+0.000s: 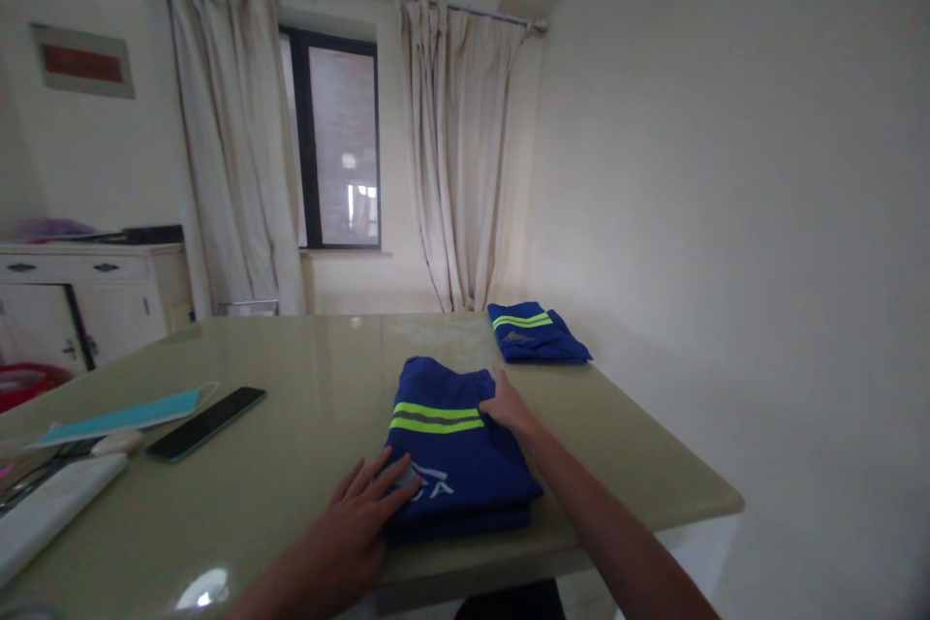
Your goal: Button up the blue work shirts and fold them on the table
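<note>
A folded blue jacket-like garment with two yellow-green bands, a grey stripe between them and pale lettering lies on the table near its front edge. My left hand rests flat on its lower left corner, fingers spread and partly covering the lettering. At the garment's upper right edge is my right hand, its thumb over the cloth and one finger stretched forward, apart from the thumb. The other fingers of that hand are hidden. Farther back on the right lies a second folded blue garment with similar bands, touched by neither hand.
The glossy table ends at a rounded right corner near a white wall. On the left lie a dark phone, a light blue face mask, a white box-like object and cables. Curtains hang behind.
</note>
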Available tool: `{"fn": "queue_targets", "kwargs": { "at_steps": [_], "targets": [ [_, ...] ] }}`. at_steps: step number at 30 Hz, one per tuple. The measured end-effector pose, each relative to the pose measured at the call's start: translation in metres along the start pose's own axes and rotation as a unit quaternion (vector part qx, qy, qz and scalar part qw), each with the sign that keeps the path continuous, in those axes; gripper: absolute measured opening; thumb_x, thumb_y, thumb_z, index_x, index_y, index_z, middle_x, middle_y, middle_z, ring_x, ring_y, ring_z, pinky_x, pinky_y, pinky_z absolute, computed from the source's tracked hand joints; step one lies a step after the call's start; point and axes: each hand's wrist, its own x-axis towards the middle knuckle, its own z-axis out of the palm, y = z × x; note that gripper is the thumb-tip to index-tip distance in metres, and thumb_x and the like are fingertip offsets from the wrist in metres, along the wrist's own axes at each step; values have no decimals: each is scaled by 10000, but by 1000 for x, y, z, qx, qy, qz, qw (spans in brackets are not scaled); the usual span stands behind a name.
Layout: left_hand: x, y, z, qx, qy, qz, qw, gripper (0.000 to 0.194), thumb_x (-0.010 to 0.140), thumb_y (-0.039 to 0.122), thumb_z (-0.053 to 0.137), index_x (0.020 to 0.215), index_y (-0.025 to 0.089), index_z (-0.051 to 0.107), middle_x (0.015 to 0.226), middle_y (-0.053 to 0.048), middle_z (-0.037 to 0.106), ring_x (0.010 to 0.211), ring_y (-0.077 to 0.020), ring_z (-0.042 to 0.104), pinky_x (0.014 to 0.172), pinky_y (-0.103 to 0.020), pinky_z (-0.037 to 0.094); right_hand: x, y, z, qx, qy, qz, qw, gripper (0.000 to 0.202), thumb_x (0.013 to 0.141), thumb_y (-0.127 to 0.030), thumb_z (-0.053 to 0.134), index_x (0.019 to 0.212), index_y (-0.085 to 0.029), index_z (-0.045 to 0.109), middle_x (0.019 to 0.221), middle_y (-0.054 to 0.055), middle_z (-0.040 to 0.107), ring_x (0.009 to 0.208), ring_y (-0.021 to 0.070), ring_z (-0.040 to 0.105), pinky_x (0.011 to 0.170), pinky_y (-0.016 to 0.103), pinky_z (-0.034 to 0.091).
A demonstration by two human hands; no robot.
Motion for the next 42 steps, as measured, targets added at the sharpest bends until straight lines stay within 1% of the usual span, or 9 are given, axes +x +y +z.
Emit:
{"fn": "queue_targets", "kwargs": {
  "at_steps": [4,9,13,23,29,32,35,39,42],
  "targets": [
    [34,27,-17,7,-9,24,1000,559,968,487,513,1511,369,448,1595,-39,438,1492,-318,364,1239,-650,151,6,-46,24,-155,52,-113,980,647,873,-194,546,1507,-119,442,1453,200,546,1352,313,504,1147,426,369],
    [73,47,22,51,29,94,994,566,1016,528,401,1522,278,446,1585,-103,452,1472,-318,394,1219,-564,294,2,-72,85,-164,-206,-247,933,598,991,-570,455,1496,-252,496,1595,103,418,1482,294,357,1211,480,267],
    [69,46,47,54,56,116,990,529,1033,439,397,1538,282,413,1614,-98,403,1489,-324,354,1232,-560,271,5,-61,104,-163,-250,-201,933,672,996,-680,345,1543,-299,428,1649,84,308,1513,296,296,1224,511,212],
    [66,55,52,-16,31,70,997,640,973,641,423,1563,413,325,1673,-99,266,1526,-441,211,1180,-723,190,24,-8,52,-199,-129,-70,969,741,983,-619,448,1540,-130,424,1623,180,335,1537,310,220,1245,463,104],
    [80,30,26,-147,70,7,987,519,996,552,410,1371,265,626,1473,-110,586,1412,-314,478,1207,-529,309,22,-1,36,-196,-135,-110,965,750,951,-611,516,1532,-142,440,1640,164,302,1532,318,232,1240,452,138],
    [87,-8,13,-181,197,-140,953,434,934,460,525,1204,160,685,1423,-171,612,1459,-352,399,1231,-558,212,8,7,27,-195,-119,-86,970,792,956,-654,463,1547,-129,416,1657,168,245,1548,346,164,1240,502,106],
    [100,-29,13,-261,211,-227,914,290,856,405,620,994,158,686,1352,-192,651,1482,-399,344,1214,-611,187,-4,17,22,-181,-137,-44,973,827,932,-675,491,1550,-131,413,1661,168,225,1547,346,170,1240,489,122],
    [127,-15,16,-357,185,-227,887,317,925,395,549,1154,179,592,1156,-150,742,1190,-314,668,1025,-478,508,-2,18,21,-152,-127,-44,979,812,875,-620,623,1508,-134,475,1639,176,297,1528,345,235,1241,447,151],
    [140,5,8,-523,159,-219,808,584,890,319,638,1396,193,374,1041,-109,765,850,-248,767,766,-386,616,7,17,13,-106,-104,-24,989,878,779,-554,751,1494,-122,478,1621,197,332,1507,350,284,1232,440,196]
  ]
}}
